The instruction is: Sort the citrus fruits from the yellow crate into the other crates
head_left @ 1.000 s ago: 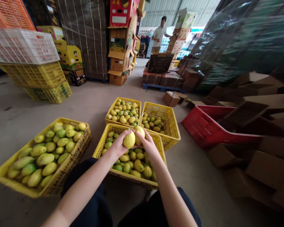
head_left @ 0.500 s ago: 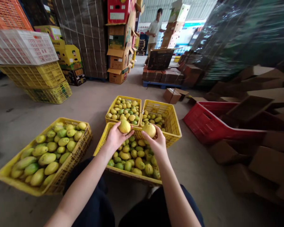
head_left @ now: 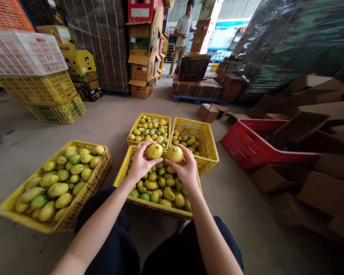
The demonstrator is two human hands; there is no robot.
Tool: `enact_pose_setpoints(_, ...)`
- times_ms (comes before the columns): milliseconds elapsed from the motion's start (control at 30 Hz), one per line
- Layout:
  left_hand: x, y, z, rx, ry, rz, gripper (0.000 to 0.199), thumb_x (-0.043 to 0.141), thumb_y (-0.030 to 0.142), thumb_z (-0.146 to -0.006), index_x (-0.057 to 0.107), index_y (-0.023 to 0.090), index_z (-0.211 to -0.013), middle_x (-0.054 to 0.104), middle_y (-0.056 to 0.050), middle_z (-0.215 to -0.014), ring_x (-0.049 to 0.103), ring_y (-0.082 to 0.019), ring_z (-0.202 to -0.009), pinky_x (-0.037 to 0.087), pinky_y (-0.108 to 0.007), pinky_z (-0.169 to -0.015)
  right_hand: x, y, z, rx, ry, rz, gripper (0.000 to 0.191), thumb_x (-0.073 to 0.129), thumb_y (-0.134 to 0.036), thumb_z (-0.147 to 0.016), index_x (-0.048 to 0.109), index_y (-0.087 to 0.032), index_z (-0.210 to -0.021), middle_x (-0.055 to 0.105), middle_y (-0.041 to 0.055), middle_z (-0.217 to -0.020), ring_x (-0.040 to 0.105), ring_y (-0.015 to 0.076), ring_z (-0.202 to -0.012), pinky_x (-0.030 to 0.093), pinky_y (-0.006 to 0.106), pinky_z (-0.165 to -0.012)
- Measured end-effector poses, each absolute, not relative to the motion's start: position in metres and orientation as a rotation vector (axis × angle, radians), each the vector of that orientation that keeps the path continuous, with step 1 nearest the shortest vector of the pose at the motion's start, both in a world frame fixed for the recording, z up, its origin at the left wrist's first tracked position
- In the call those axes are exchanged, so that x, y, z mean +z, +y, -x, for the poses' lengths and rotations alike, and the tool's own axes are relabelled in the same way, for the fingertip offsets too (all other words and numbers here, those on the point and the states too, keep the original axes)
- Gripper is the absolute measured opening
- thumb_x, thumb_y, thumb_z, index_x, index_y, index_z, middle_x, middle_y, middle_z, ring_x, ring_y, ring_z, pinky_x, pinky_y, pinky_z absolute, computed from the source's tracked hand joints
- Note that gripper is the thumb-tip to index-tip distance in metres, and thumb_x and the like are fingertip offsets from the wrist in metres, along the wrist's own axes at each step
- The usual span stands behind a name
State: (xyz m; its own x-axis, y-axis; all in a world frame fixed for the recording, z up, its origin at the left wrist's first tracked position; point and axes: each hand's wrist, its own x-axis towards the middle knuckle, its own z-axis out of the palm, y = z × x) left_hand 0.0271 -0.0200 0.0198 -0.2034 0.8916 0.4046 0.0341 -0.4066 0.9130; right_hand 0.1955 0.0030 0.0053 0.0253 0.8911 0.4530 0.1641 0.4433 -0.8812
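Observation:
My left hand (head_left: pixel 140 161) grips a yellow lemon (head_left: pixel 154 151) between thumb and fingers. In my right hand (head_left: pixel 187 167) is another yellow lemon (head_left: pixel 175 154), also pinched by thumb and fingers. The two lemons are held side by side, slightly apart, each with an end facing me. Both hands hover over the near yellow crate (head_left: pixel 120 176), which holds many green and yellow lemons (head_left: pixel 169 193). Touching its far side are a yellow crate of lemons (head_left: pixel 150 114) on the left and a partly filled yellow crate (head_left: pixel 209 143) on the right.
A full yellow crate of lemons (head_left: pixel 25 225) stands left of my knees. To the right are a red crate (head_left: pixel 240 147) and a heap of cardboard boxes (head_left: pixel 326 194). Stacked crates (head_left: pixel 43 89), a column of cartons (head_left: pixel 140 72) and a standing person (head_left: pixel 182 36) are farther back.
My left hand has turned over and its lemon has shifted slightly right. The right hand has moved a little left, so the lemons are closer together. The person behind has also shifted.

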Motion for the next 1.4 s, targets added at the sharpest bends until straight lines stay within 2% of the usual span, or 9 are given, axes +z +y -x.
enact_pose_setpoints(200,0.021,-0.021,-0.029,1.642,1.001,-1.052,0.054,0.085,0.006,-0.048,0.071,0.021,-0.098,0.063,-0.005,-0.117,0.057,-0.023,-0.113,0.045,-0.028,-0.097,0.005,0.003,-0.192,0.917,-1.364,0.965,0.06,0.084,-0.031,-0.057,0.064,-0.027,-0.114,0.057,0.0051,-0.117,0.058,0.0247,-0.105,0.051,0.037,-0.087)
enact_pose_setpoints(367,0.016,-0.008,-0.026,1.548,1.037,-0.875,0.052,0.084,0.012,-0.055,0.069,0.021,-0.103,0.07,-0.004,-0.106,0.061,-0.022,-0.108,0.045,-0.033,-0.098,0.006,0.003,-0.185,1.152,-1.131,0.986,0.065,0.086,-0.031,-0.053,0.059,-0.024,-0.111,0.067,0.0024,-0.103,0.064,0.0206,-0.09,0.054,0.034,-0.079)
enact_pose_setpoints(500,0.014,0.011,-0.023,1.498,0.995,-0.569,0.036,0.08,0.014,-0.064,0.067,0.019,-0.098,0.07,-0.004,-0.103,0.063,-0.021,-0.105,0.049,-0.033,-0.093,0.008,0.01,-0.183,1.364,-0.791,1.014,0.049,0.086,-0.032,-0.054,0.056,-0.021,-0.092,0.068,-0.001,-0.083,0.065,0.0153,-0.071,0.055,0.026,-0.063)
enact_pose_setpoints(600,0.013,0.02,-0.02,1.439,0.904,-0.327,0.023,0.074,0.019,-0.075,0.066,0.016,-0.096,0.07,-0.007,-0.097,0.066,-0.019,-0.096,0.055,-0.029,-0.084,0.01,0.02,-0.187,1.548,-0.635,0.999,0.031,0.079,-0.03,-0.063,0.059,-0.02,-0.083,0.066,-0.0006,-0.074,0.064,0.0138,-0.063,0.055,0.023,-0.054)
enact_pose_setpoints(667,0.015,0.022,-0.02,1.419,0.787,-0.242,0.024,0.069,0.025,-0.08,0.065,0.014,-0.102,0.069,-0.009,-0.097,0.067,-0.019,-0.092,0.058,-0.027,-0.077,0.011,0.026,-0.191,1.645,-0.557,0.993,0.022,0.073,-0.03,-0.07,0.062,-0.018,-0.085,0.067,0.0019,-0.074,0.064,0.0147,-0.063,0.057,0.024,-0.055)
enact_pose_setpoints(833,0.021,0.015,-0.024,1.36,0.671,-0.137,0.031,0.058,0.028,-0.09,0.06,0.01,-0.115,0.068,-0.014,-0.1,0.069,-0.02,-0.088,0.061,-0.024,-0.066,0.008,0.029,-0.198,1.796,-0.443,0.9,0.02,0.061,-0.036,-0.082,0.064,-0.017,-0.088,0.069,0.0044,-0.073,0.066,0.014,-0.063,0.059,0.023,-0.058)
enact_pose_setpoints(1000,0.024,0.011,-0.032,1.215,0.689,0.049,0.039,0.054,0.033,-0.092,0.055,0.012,-0.125,0.064,-0.018,-0.112,0.07,-0.022,-0.091,0.061,-0.022,-0.058,-0.005,0.029,-0.191,1.818,-0.45,0.959,0.029,0.061,-0.047,-0.083,0.063,-0.018,-0.082,0.067,0.0035,-0.068,0.063,0.0133,-0.057,0.058,0.024,-0.053)
enact_pose_setpoints(1233,0.021,0.015,-0.031,1.249,0.658,0.194,0.047,0.053,0.034,-0.092,0.048,0.012,-0.134,0.061,-0.021,-0.12,0.068,-0.024,-0.098,0.061,-0.023,-0.054,-0.007,0.03,-0.186,1.869,-0.397,0.96,0.04,0.06,-0.057,-0.08,0.062,-0.017,-0.08,0.06,0.0031,-0.06,0.058,0.013,-0.053,0.055,0.021,-0.046)
enact_pose_setpoints(1400,0.017,0.016,-0.032,1.337,0.669,0.142,0.042,0.059,0.028,-0.089,0.052,0.011,-0.127,0.063,-0.019,-0.117,0.066,-0.022,-0.1,0.061,-0.022,-0.062,-0.005,0.03,-0.187,1.866,-0.297,0.95,0.031,0.059,-0.047,-0.084,0.059,-0.016,-0.083,0.064,0.0061,-0.07,0.063,0.0137,-0.061,0.058,0.021,-0.051)
